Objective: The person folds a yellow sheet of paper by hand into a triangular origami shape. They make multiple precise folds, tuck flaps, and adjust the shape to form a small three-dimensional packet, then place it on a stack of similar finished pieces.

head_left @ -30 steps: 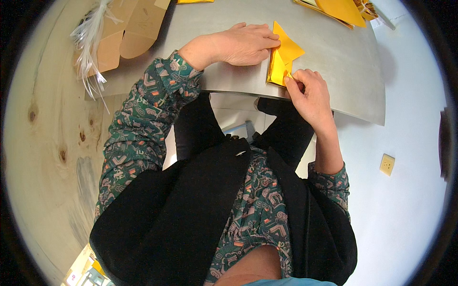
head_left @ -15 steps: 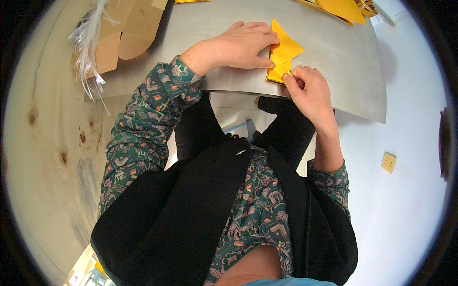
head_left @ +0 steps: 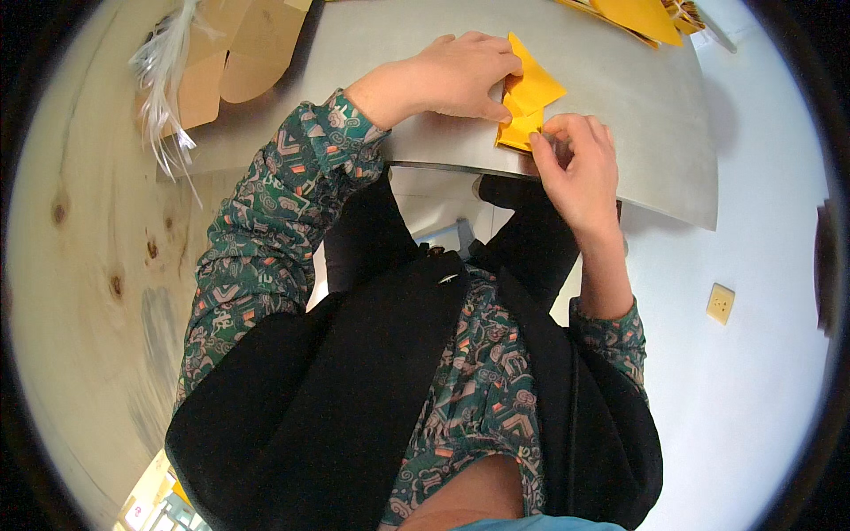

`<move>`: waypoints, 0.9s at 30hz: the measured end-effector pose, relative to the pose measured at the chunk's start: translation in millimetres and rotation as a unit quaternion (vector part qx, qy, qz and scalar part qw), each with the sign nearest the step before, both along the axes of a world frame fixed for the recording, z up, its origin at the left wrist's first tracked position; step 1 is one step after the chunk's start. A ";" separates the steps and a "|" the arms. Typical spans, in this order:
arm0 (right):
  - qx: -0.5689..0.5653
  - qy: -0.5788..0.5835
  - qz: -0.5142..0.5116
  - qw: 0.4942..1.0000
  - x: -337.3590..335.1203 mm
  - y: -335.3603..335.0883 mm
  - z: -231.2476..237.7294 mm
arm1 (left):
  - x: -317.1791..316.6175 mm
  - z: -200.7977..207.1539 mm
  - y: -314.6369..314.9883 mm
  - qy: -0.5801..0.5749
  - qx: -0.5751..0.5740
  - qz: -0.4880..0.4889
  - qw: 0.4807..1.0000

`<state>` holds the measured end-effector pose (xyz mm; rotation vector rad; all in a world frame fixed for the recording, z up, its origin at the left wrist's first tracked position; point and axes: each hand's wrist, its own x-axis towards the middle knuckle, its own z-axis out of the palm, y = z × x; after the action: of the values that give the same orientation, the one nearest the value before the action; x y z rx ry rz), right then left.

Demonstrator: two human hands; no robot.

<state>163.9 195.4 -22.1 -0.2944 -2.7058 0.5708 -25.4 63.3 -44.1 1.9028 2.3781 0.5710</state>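
Note:
A folded piece of bright yellow paper lies on the metal tabletop near its front edge. Its upper part ends in pointed corners, and its lower part looks layered. My left hand grips the paper's left side, fingers at the upper edge and thumb lower down. At the lower right, my right hand has its thumb and curled fingers closed at the paper's edge. The fingers partly hide the paper's borders.
An open brown cardboard box stands at the left of the tabletop, with white plastic strips hanging beside it. More yellow paper pieces lie at the far right. A wall socket is at the right.
My right hand has shifted slightly up and right, its thumb moving from the paper's lower face toward its right edge. The left hand has moved up a little along the paper.

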 end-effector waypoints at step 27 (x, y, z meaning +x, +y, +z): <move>0.061 -0.017 0.149 0.987 19.5 -20.7 -2.5 | 6.4 0.3 -0.1 -0.023 -0.025 0.003 0.999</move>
<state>183.4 174.7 -24.5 0.1367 -2.8228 0.4791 -19.0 63.2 -43.7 1.8428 2.3478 0.5433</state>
